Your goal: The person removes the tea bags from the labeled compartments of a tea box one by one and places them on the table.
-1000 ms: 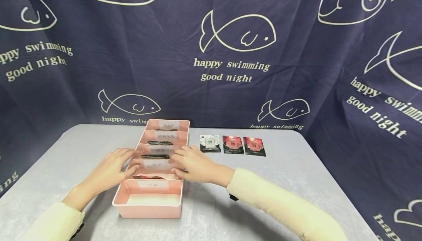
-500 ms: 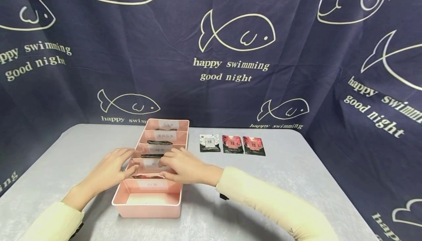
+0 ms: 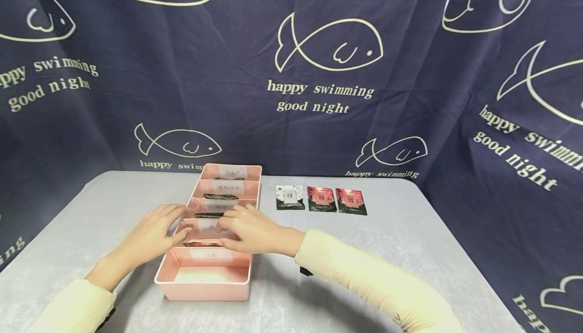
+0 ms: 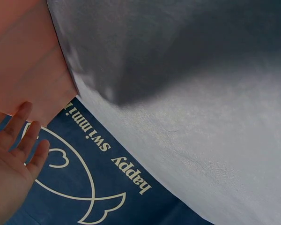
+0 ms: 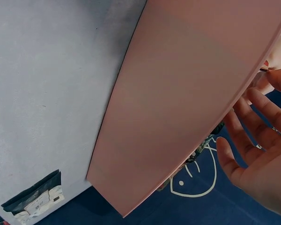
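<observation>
a navy fabric backdrop, printed with off-white outlined fish and the words "happy swimming good night", hangs in soft folds at the left, along the back and round to the right. it meets the far edge of a pale grey, faintly mottled table with rounded far corners.

from the left, a cream ribbed sleeve leads to the left hand, whose fingers lie loose and spread over the left rim of a long pink rectangular box, grasping nothing. the box stands on the table's left half, split by dividers into five compartments in a row, each with a white paper label. a flat red packet sits in the second compartment from the near end; a thin black packet leans in the third.

the right hand reaches over the right rim, fingers released and gently bent, thumb at the red packet's right end; contact there is hard to tell.

further right, a white-and-black square sachet and two red-and-black square sachets lie flat in a row near the table's far edge.
</observation>
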Tool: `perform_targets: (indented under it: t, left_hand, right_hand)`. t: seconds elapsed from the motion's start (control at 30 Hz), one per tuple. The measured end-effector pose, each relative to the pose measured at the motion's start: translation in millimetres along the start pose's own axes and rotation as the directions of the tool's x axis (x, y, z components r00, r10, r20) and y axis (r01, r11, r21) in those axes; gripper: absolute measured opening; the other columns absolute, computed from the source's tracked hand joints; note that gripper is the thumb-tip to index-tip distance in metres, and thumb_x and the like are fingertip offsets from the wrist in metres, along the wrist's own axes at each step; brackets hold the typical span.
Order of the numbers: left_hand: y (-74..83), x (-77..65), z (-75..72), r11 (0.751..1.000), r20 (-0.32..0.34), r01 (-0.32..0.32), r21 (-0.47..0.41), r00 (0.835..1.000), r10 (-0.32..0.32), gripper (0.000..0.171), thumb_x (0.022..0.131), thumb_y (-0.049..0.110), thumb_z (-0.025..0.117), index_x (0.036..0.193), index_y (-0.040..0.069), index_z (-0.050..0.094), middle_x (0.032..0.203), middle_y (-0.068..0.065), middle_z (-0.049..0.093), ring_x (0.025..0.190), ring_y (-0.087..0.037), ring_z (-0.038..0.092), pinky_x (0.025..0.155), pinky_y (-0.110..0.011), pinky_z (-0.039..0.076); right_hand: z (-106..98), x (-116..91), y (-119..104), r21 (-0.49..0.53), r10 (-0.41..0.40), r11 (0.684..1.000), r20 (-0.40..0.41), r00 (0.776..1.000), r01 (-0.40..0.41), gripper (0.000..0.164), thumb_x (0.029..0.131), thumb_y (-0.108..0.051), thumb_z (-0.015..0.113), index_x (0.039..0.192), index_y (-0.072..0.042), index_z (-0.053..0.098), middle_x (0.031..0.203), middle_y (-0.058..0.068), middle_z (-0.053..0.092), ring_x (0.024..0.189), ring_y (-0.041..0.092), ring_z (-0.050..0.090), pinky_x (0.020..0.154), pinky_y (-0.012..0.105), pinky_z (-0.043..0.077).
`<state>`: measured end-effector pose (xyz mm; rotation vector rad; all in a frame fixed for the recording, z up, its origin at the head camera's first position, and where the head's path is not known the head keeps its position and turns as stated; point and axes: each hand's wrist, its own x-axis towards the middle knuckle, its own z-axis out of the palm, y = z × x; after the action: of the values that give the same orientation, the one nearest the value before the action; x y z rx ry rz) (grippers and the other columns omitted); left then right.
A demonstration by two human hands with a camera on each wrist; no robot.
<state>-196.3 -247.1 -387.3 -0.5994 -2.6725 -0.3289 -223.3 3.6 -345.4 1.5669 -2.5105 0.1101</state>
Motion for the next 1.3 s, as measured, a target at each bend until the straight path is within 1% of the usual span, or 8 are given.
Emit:
perform_targets:
  t: [0.27,0.4,0.53,0.67,0.83,0.9,1.1,1.3]
  left_hand:
    - [1.0,0.8,0.4,1.000,0.009,0.007,-0.009,1.000,-0.007,0.043,0.079,0.027,0.065,0.112,0.001,0.058,0.115,-0.017,0.059,0.110,-0.037,0.051,0.092,-0.054,0.040]
    - [2.8,1.1,-0.3,1.000,0.013,0.011,-0.016,1.000,-0.011,0.041,0.080,0.028,0.064,0.112,0.003,0.059,0.114,-0.016,0.060,0.110,-0.037,0.052,0.091,-0.055,0.040]
    - [3.2,1.4,0.1,1.000,0.013,0.014,-0.016,1.000,-0.013,0.040,0.080,0.028,0.063,0.112,0.004,0.059,0.114,-0.015,0.060,0.110,-0.037,0.052,0.092,-0.054,0.040]
    - [2.0,1.7,1.9,1.000,0.014,0.017,-0.018,1.000,-0.017,0.040,0.081,0.030,0.063,0.112,0.005,0.059,0.114,-0.014,0.060,0.110,-0.036,0.052,0.092,-0.054,0.040]
    - [1.6,1.6,2.9,1.000,0.014,0.019,-0.024,1.000,-0.019,0.038,0.082,0.030,0.063,0.111,0.007,0.060,0.113,-0.012,0.061,0.110,-0.035,0.053,0.091,-0.054,0.041]
    - [1.8,1.5,2.5,0.999,0.017,0.021,-0.026,1.000,-0.021,0.038,0.082,0.030,0.063,0.111,0.007,0.060,0.114,-0.012,0.061,0.110,-0.035,0.053,0.091,-0.054,0.041]
    - [4.0,1.5,0.7,0.999,0.032,0.035,-0.030,0.999,-0.034,0.041,0.083,0.033,0.062,0.113,0.005,0.059,0.116,-0.014,0.060,0.111,-0.036,0.052,0.094,-0.054,0.039]
    - [6.0,1.3,-0.4,0.999,0.027,0.036,-0.031,0.999,-0.035,0.039,0.082,0.030,0.063,0.113,0.005,0.059,0.115,-0.014,0.060,0.111,-0.036,0.052,0.093,-0.054,0.039]
  right_hand:
    - [-3.3,0.8,-2.0,-0.013,0.005,1.000,0.007,1.000,-0.005,0.022,0.088,-0.036,0.055,0.103,-0.023,0.063,0.101,-0.010,0.063,0.098,0.009,0.053,0.079,0.023,0.041]
    - [-4.0,1.7,-2.4,-0.017,0.008,1.000,-0.001,1.000,-0.008,0.022,0.087,-0.035,0.055,0.103,-0.022,0.063,0.101,-0.011,0.063,0.098,0.008,0.053,0.081,0.024,0.042]
    - [-3.6,2.5,-1.8,-0.008,0.022,1.000,-0.008,1.000,-0.022,0.020,0.087,-0.034,0.056,0.102,-0.022,0.063,0.100,-0.011,0.063,0.098,0.008,0.053,0.080,0.022,0.042]
    - [-3.5,3.2,-0.8,-0.011,0.030,0.999,-0.023,0.999,-0.030,0.019,0.085,-0.031,0.058,0.100,-0.022,0.063,0.099,-0.011,0.063,0.096,0.008,0.054,0.078,0.023,0.043]
    - [-2.8,4.2,0.5,-0.030,0.019,0.999,-0.053,0.998,-0.020,0.014,0.083,-0.028,0.060,0.095,-0.022,0.063,0.096,-0.012,0.064,0.094,0.008,0.055,0.082,0.025,0.044]
    - [-2.3,4.5,0.8,-0.037,0.014,0.999,-0.062,0.998,-0.017,0.013,0.082,-0.027,0.061,0.094,-0.023,0.063,0.095,-0.012,0.064,0.094,0.007,0.055,0.082,0.025,0.044]
    - [-1.9,5.8,0.6,-0.080,0.009,0.997,-0.078,0.997,-0.015,0.010,0.080,-0.026,0.063,0.090,-0.024,0.063,0.092,-0.014,0.064,0.093,0.008,0.056,0.075,0.023,0.042]
    - [2.7,6.5,1.6,-0.094,0.006,0.995,-0.079,0.997,-0.013,0.009,0.079,-0.024,0.065,0.088,-0.025,0.063,0.089,-0.014,0.064,0.092,0.008,0.056,0.078,0.024,0.044]
